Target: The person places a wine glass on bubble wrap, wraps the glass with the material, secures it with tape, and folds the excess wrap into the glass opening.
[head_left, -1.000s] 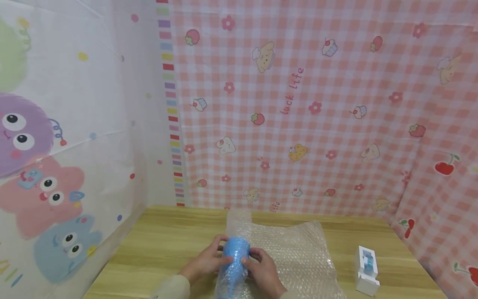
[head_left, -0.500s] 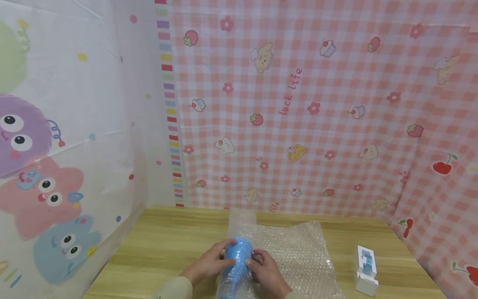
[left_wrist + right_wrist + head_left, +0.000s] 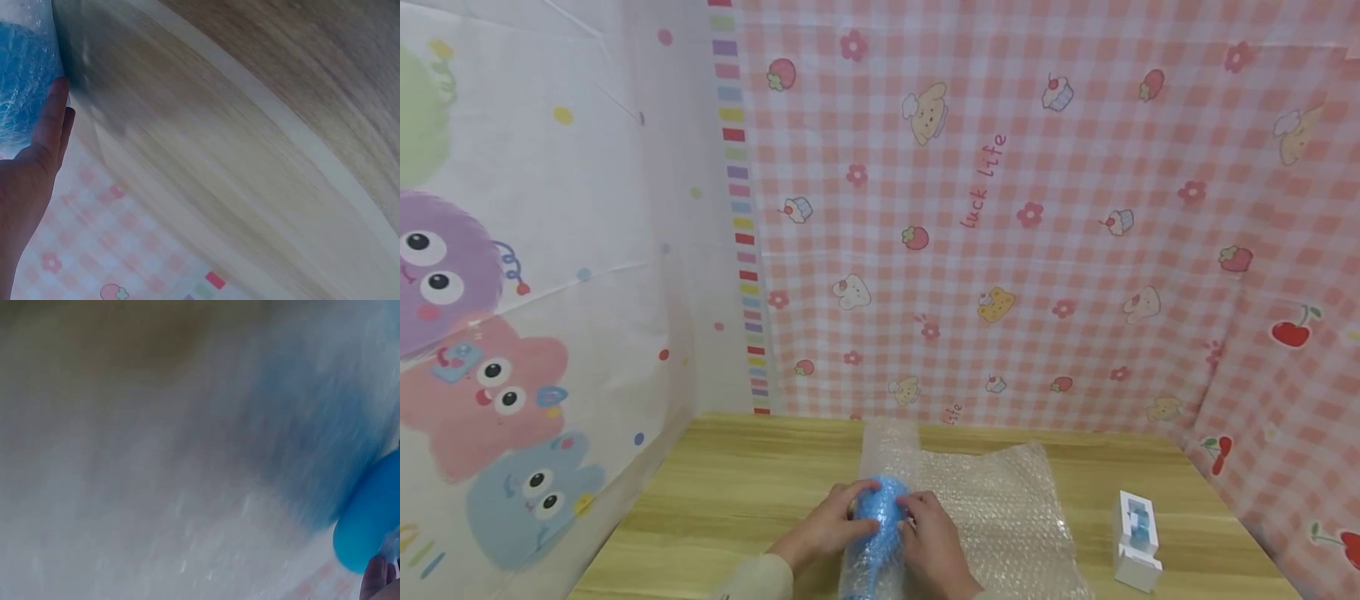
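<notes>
A blue cylinder (image 3: pixel 882 508) lies lengthwise on the table with clear bubble wrap over it; its exact kind cannot be told. My left hand (image 3: pixel 829 523) holds its left side, fingertips at the far end and thumb on top. From the right, my right hand (image 3: pixel 934 540) grips it with thumb and fingers. The rest of the bubble wrap sheet (image 3: pixel 1011 517) spreads flat to the right, and a strip (image 3: pixel 891 446) of it extends beyond the cylinder. A smooth, rounded blue end (image 3: pixel 362 519) shows in the right wrist view, much of which is blurred.
A white tape dispenser (image 3: pixel 1137 542) with a blue roll stands on the wooden table (image 3: pixel 722 483) at the right. Behind the table hangs a pink checked cloth (image 3: pixel 1075 275), and a white cartoon-print cloth (image 3: pixel 625 350) hangs at the left.
The wrapped cylinder and both hands have shifted slightly to the right. My left fingers moved up over the cylinder's far end, and the right fingers now reach further onto its top.
</notes>
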Action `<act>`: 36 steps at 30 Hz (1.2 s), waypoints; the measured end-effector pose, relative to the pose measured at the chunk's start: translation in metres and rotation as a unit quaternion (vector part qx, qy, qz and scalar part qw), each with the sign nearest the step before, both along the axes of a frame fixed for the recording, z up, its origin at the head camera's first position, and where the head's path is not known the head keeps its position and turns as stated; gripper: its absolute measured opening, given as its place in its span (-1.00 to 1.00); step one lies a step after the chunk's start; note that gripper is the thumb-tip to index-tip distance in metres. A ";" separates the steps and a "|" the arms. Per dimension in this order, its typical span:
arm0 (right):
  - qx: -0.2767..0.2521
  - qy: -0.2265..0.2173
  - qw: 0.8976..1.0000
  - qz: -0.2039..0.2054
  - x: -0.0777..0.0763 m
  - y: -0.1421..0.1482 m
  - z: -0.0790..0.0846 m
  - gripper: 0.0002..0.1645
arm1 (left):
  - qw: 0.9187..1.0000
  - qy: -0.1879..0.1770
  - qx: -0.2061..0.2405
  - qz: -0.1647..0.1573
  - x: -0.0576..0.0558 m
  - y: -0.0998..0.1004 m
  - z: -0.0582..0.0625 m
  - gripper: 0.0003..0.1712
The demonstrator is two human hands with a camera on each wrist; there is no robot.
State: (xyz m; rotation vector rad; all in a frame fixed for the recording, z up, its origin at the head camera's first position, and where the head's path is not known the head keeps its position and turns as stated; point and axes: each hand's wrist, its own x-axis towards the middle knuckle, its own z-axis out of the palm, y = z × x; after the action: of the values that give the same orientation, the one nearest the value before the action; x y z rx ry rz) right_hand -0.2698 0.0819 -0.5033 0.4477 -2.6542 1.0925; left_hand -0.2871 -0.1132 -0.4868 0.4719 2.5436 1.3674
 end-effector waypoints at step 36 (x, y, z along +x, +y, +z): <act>-0.187 -0.189 0.960 -0.089 -0.005 0.007 0.012 -0.45 | 0.995 -0.039 0.088 -0.013 -0.003 0.000 -0.002 -0.34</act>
State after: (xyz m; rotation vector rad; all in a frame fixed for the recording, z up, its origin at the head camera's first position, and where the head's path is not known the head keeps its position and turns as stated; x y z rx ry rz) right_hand -0.2746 0.0893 -0.4912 -0.0837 -2.6234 1.7129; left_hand -0.2901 -0.1128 -0.4883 0.4719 2.3588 1.5764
